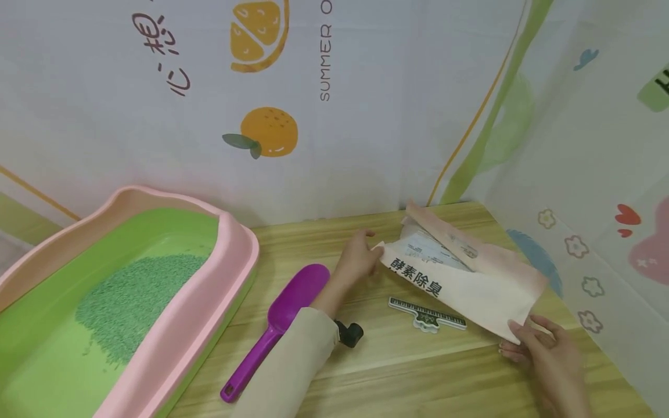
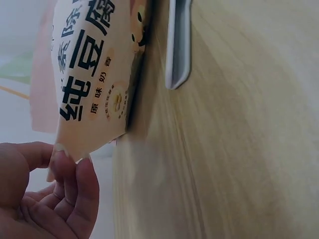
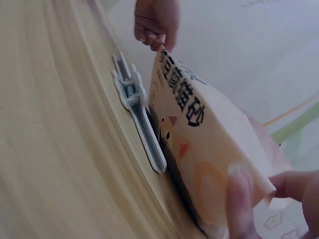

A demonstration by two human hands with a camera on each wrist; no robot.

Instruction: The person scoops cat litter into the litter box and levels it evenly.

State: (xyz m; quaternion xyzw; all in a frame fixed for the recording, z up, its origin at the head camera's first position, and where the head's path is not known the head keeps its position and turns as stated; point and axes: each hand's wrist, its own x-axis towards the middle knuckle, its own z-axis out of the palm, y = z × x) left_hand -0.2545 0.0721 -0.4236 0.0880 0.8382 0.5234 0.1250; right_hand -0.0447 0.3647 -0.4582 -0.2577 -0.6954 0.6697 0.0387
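A cat litter bag (image 1: 460,284), pale with black lettering and a cartoon cat face, sits on the table with its top edge stretched between two hands. My left hand (image 1: 358,258) pinches the left top corner between thumb and fingers, as the left wrist view shows at the bag's pale edge (image 2: 75,142). At the opposite corner, my right hand (image 1: 549,354) pinches the bag with thumb and fingers. The bag's mouth gapes, with a printed inner surface (image 1: 431,249) showing. Just in front of the bag lies a white sealing clip (image 1: 425,316) with a dark ruler-like pattern.
A purple scoop (image 1: 284,316) lies beside my left forearm, partly covered by the sleeve. At left stands a green litter box with a pink rim (image 1: 237,232), holding green pellets (image 1: 141,302). Printed curtains (image 1: 355,145) hang behind and to the right of the wooden table (image 1: 376,377).
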